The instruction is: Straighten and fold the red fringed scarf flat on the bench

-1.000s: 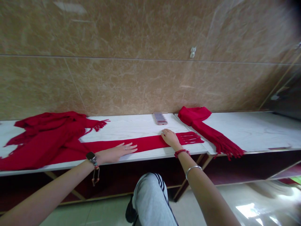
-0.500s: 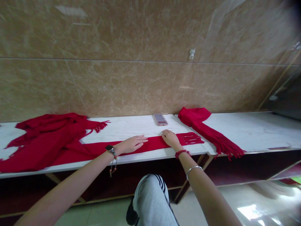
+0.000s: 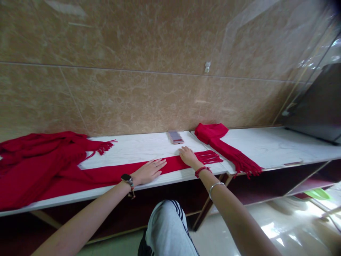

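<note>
A red scarf (image 3: 112, 175) lies along the white bench top, its right part folded into a flat narrow strip that ends in fringe. Its left part spreads into a loose, rumpled heap. My left hand (image 3: 150, 171) rests flat on the middle of the strip, fingers stretched to the right. Close to the fringe, my right hand (image 3: 188, 156) lies palm down on the same strip with its fingers extended. Neither hand grips the cloth. A second red scarf (image 3: 229, 148) lies bent at the right, its fringe hanging over the front edge.
The white bench top (image 3: 269, 145) runs along a tan tiled wall (image 3: 138, 99). Behind the strip lies a phone (image 3: 176, 137). Open dark shelves are below the bench, and a dark grey cabinet-like object (image 3: 317, 103) stands at the right end. My knee (image 3: 166, 224) is in front.
The view has swung slightly right, so the bench and scarves appear further left. My left hand now lies flatter on the strip; my right hand stays near the fringe.
</note>
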`<state>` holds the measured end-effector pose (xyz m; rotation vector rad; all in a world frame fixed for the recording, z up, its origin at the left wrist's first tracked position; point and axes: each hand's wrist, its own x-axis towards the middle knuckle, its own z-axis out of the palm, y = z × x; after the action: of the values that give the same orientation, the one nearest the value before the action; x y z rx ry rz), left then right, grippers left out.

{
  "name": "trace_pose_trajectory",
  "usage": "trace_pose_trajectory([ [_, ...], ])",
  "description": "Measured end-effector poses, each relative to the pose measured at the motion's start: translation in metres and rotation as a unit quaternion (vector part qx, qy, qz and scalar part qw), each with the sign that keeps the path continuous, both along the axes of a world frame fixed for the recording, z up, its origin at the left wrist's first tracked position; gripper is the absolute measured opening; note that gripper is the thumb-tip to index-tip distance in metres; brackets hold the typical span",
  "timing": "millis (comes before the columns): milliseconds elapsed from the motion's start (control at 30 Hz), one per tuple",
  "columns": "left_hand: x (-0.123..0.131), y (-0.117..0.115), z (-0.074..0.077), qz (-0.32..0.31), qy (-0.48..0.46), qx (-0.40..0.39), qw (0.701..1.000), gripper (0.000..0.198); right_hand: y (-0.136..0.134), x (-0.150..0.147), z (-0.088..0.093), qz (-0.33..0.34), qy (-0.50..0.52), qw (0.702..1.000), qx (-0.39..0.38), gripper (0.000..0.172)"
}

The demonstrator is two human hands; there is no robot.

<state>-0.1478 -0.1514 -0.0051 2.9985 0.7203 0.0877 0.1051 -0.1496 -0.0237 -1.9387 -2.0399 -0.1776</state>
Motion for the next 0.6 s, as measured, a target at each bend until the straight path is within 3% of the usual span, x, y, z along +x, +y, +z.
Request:
trace_pose_trajectory([
  [167, 0.001, 0.002, -0.007, 0.055, -0.005, 0.034, 0.998, 0.056, -0.008, -0.036, 0.007, 0.038, 0.015, 0.999, 0.033, 0.038],
  [333, 0.000, 0.006, -0.012, 0.046, 0.001, 0.044, 0.998, 0.057, -0.021, -0.061, -0.002, 0.057, 0.000, 0.998, -0.025, 0.045],
  [433, -0.001, 0.008, -0.013, 0.042, -0.003, 0.044, 0.998, 0.057, -0.023, -0.043, -0.004, 0.059, -0.046, 0.997, -0.023, 0.043],
  [600, -0.002, 0.010, -0.014, 0.036, -0.017, 0.038, 0.998, 0.057, -0.021, 0.020, -0.003, 0.033, -0.100, 0.992, -0.062, 0.041],
])
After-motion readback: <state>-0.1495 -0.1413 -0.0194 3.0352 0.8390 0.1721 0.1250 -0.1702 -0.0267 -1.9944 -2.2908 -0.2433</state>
